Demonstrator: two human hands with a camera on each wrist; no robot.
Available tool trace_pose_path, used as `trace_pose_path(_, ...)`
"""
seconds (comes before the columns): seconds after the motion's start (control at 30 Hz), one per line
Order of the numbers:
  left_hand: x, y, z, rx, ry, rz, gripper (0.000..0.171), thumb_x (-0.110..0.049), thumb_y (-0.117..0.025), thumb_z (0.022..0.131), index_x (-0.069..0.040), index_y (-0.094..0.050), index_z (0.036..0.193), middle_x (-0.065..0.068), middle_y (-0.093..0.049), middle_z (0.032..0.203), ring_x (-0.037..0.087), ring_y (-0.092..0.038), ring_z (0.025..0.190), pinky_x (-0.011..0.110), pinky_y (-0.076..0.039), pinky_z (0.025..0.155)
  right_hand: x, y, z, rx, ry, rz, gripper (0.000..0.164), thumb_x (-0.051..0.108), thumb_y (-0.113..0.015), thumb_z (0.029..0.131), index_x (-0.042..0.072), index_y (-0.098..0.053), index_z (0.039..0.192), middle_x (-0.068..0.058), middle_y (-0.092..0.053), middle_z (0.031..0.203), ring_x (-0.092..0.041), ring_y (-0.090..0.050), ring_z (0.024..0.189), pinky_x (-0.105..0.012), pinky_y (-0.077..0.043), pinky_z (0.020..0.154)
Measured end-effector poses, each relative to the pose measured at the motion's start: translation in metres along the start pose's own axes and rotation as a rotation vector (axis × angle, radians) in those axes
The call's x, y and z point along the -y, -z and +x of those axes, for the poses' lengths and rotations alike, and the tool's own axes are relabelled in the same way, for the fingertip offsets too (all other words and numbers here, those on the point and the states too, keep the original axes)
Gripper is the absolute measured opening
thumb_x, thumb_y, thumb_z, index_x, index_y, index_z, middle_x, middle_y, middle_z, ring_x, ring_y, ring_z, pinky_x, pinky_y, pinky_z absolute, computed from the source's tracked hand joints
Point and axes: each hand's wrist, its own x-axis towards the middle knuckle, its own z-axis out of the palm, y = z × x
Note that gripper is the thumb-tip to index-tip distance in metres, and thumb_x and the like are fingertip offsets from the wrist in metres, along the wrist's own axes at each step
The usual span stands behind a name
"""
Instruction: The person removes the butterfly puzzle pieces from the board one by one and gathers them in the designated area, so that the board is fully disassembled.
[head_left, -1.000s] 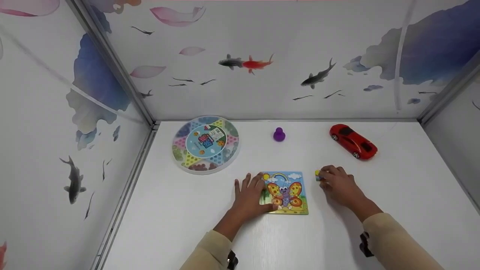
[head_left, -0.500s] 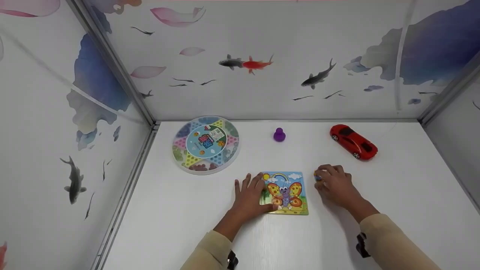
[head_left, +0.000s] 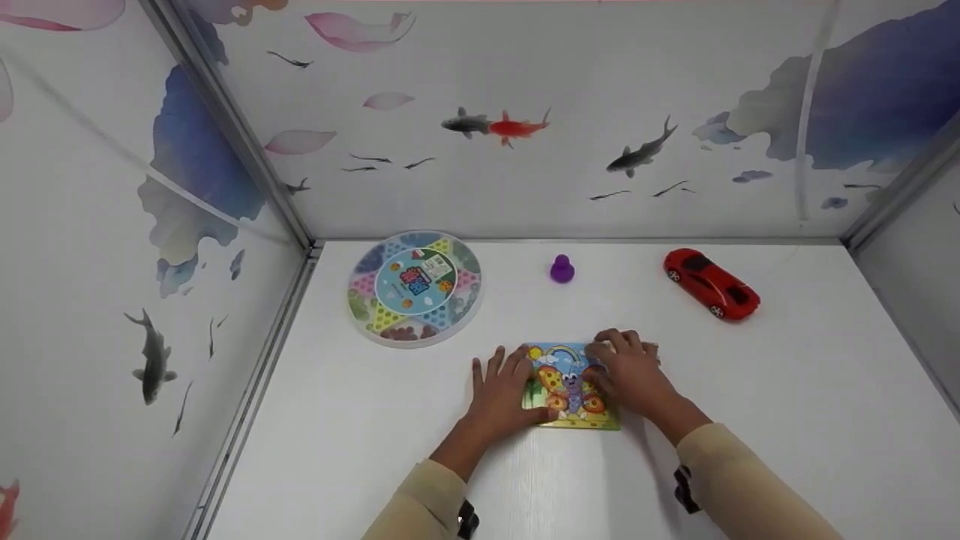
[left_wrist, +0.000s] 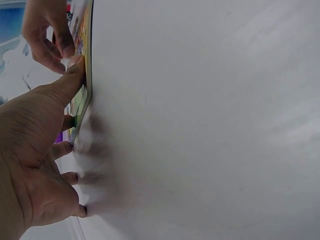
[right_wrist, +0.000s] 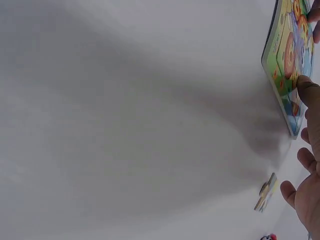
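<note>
A square butterfly puzzle (head_left: 572, 390) lies flat on the white table. My left hand (head_left: 496, 394) is spread at its left side, thumb pressing the lower edge of the picture and index fingertip on its border; the other fingertips rest on the table in the left wrist view. My right hand (head_left: 634, 375) lies over the puzzle's right side with bent fingers; its thumb (right_wrist: 306, 87) touches the picture in the right wrist view. A small wooden puzzle piece (right_wrist: 266, 192) sits on the table beyond that hand, apart from the fingers. The right index fingertip's underside is hidden.
Behind the hands stand a round marble board game (head_left: 415, 289) at the left, a small purple knobbed toy (head_left: 562, 269) in the middle and a red toy car (head_left: 711, 285) at the right. Printed panels (head_left: 480, 187) wall the table's back and sides.
My right hand has moved left from the small piece onto the puzzle's right side. The piece now shows behind that hand. My left hand has stayed in place.
</note>
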Motion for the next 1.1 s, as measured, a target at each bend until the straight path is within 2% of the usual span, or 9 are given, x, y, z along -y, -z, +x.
trace_pose_path(0.27,-0.001,0.0,0.003,0.008,0.015,0.046,0.078,-0.069,-0.08,0.091,-0.019,-0.057,0.146,0.003,-0.036,0.18,0.042,-0.028,0.169,0.08,-0.019,0.132,0.024,-0.007,0.012,0.033,0.026,0.036,0.04,0.026,-0.075,0.107,0.015,-0.071,0.145,-0.011,-0.059,0.146,-0.04,-0.051,0.141,-0.075,-0.043,0.116)
trace_pose_path(0.43,-0.001,-0.001,0.004,0.018,0.024,0.054,0.083,-0.069,-0.081,0.09,-0.018,-0.057,0.151,0.003,-0.036,0.18,0.041,-0.028,0.169,0.079,-0.02,0.132,0.033,-0.011,0.016,0.009,0.074,0.006,0.037,0.015,-0.075,0.105,0.016,-0.071,0.142,-0.012,-0.062,0.141,-0.04,-0.053,0.137,-0.077,-0.046,0.112)
trace_pose_path(0.57,-0.001,0.0,0.004,0.025,0.03,0.058,0.087,-0.069,-0.081,0.09,-0.017,-0.055,0.155,0.002,-0.036,0.181,0.041,-0.028,0.169,0.079,-0.02,0.132,0.036,-0.011,0.018,0.001,0.097,-0.024,0.037,0.012,-0.075,0.105,0.016,-0.071,0.141,-0.012,-0.064,0.137,-0.039,-0.055,0.133,-0.077,-0.048,0.11)
trace_pose_path(0.83,-0.003,0.003,0.003,0.025,0.038,0.053,0.085,-0.07,-0.081,0.09,-0.018,-0.056,0.152,0.001,-0.036,0.181,0.04,-0.028,0.169,0.078,-0.021,0.132,0.042,-0.008,0.02,0.031,0.057,-0.007,0.038,0.013,-0.075,0.105,0.014,-0.07,0.143,-0.014,-0.063,0.138,-0.039,-0.053,0.13,-0.077,-0.047,0.111)
trace_pose_path(1.1,-0.003,0.004,0.004,0.04,0.046,0.032,0.092,-0.067,-0.083,0.09,-0.017,-0.052,0.16,0.003,-0.035,0.181,0.041,-0.026,0.169,0.079,-0.019,0.132,0.045,-0.007,0.022,0.035,0.041,0.01,0.04,0.016,-0.077,0.104,0.014,-0.069,0.144,-0.013,-0.058,0.141,-0.038,-0.05,0.131,-0.075,-0.044,0.115)
